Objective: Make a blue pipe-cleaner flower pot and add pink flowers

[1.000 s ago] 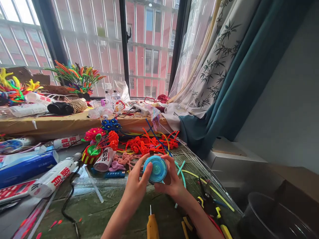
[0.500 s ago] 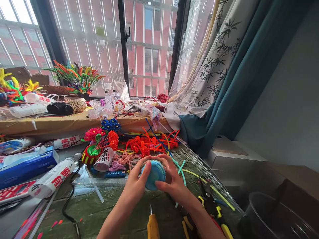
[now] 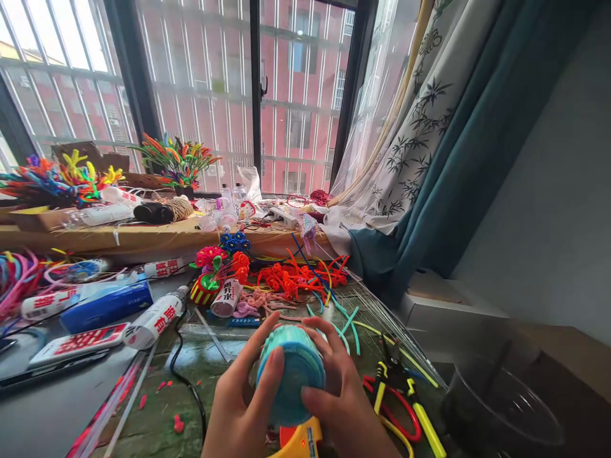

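1. turquoise round piece (image 3: 291, 375) held in lower centre of frame, flat face tilted toward the camera.
2. gripped from its left side by left hand (image 3: 248, 388): fingers part-curled, thumb pressed on the face.
3. right side held by right hand (image 3: 341, 388): fingers curled round, thumb laid on the face's lower right.
4. yellow tool (image 3: 308, 440) partly hidden below; pliers (image 3: 394, 356) seen at lower right, beside red-handled scissors (image 3: 413, 420).

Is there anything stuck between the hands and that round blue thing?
Nothing that I can see. The left hand and right hand both touch the round blue thing directly. The yellow tool shows below it in the picture, not between.
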The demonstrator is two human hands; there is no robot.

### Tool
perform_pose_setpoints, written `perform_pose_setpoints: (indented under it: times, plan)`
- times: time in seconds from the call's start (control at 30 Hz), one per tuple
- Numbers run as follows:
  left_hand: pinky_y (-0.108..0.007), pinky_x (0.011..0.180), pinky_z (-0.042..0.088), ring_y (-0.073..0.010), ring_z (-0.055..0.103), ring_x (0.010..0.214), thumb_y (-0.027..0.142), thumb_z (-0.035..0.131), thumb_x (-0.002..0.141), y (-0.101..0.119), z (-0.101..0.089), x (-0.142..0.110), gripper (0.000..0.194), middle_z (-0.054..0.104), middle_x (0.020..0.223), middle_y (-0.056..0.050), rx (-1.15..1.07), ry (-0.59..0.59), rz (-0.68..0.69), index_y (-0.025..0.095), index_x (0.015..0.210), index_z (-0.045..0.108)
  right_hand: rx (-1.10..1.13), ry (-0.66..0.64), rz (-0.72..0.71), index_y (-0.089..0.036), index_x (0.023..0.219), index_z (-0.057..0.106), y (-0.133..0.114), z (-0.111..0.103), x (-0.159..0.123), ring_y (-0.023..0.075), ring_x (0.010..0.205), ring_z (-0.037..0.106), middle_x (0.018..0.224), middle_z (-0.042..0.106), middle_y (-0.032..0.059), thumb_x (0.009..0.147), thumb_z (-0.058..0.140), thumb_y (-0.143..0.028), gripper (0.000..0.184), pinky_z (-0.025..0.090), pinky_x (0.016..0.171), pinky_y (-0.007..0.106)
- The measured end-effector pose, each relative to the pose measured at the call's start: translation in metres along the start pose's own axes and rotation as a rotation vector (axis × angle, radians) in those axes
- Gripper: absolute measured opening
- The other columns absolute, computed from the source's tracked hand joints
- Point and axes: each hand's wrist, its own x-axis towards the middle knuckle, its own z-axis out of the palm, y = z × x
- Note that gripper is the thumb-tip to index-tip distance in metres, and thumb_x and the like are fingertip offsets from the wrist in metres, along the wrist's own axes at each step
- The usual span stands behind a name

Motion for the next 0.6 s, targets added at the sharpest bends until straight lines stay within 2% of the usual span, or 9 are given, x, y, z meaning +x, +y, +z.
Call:
perform_pose_setpoints:
  times: [0.1,0.2,0.27,0.33,0.4,0.6]
  plan:
    - [-0.028,0.097,0.054,-0.0262,0.053,0.135,0.065,0.066,0.077,-0.005,-0.001,-0.012,0.063,0.062,0.140,0.002,-0.001,0.012,-0.038,0.033,0.131,0.062,0.008,0.193,0.007,-0.027,0.126,0.059,0.015,0.017,-0.018,0.0267,0.103,0.067,0.115,0.070,0.0063,0.069,0.085,-0.051,0.067,0.054,0.087,0.035]
    - [-0.032,0.105,0.049,-0.0275,0.053,0.133,0.062,0.066,0.078,-0.013,0.005,-0.006,0.062,0.064,0.138,-0.002,-0.040,0.093,-0.014,0.027,0.129,0.064,-0.099,0.343,0.008,-0.023,0.121,0.066,0.025,0.018,-0.011,0.0272,0.108,0.066,0.121,0.069,0.0082,0.076,0.077,-0.059,0.059,0.053,0.087,0.033]
    - [-0.038,0.112,0.042,-0.0288,0.055,0.132,0.062,0.066,0.078,-0.019,0.008,0.006,0.064,0.065,0.137,-0.005,-0.082,0.110,0.006,0.023,0.129,0.064,-0.106,0.324,0.024,-0.023,0.119,0.068,0.029,0.013,0.004,0.0270,0.104,0.068,0.119,0.071,0.0086,0.076,0.077,-0.059,0.057,0.054,0.083,0.033]
    - [-0.044,0.114,0.039,-0.0316,0.056,0.129,0.065,0.068,0.074,-0.026,0.011,0.022,0.072,0.065,0.135,-0.009,-0.095,0.079,-0.004,0.019,0.129,0.064,-0.062,0.271,0.049,-0.022,0.116,0.070,0.032,0.005,0.020,0.0261,0.098,0.069,0.115,0.073,0.0083,0.072,0.081,-0.056,0.056,0.055,0.081,0.033]
    - [-0.048,0.114,0.038,-0.0339,0.056,0.129,0.068,0.068,0.070,-0.034,0.014,0.040,0.077,0.065,0.134,-0.013,-0.108,0.068,-0.020,0.016,0.127,0.065,-0.038,0.294,0.037,-0.021,0.113,0.070,0.036,-0.003,0.035,0.0250,0.098,0.070,0.113,0.073,0.0074,0.070,0.083,-0.052,0.054,0.055,0.081,0.032]
    - [-0.045,0.113,0.039,-0.0331,0.055,0.131,0.064,0.070,0.071,-0.058,0.024,0.082,0.068,0.067,0.133,-0.014,-0.137,0.053,-0.002,0.015,0.119,0.069,-0.081,0.310,0.031,-0.020,0.107,0.070,0.043,-0.023,0.072,0.0241,0.089,0.071,0.097,0.076,0.0055,0.068,0.085,-0.049,0.051,0.055,0.078,0.033]
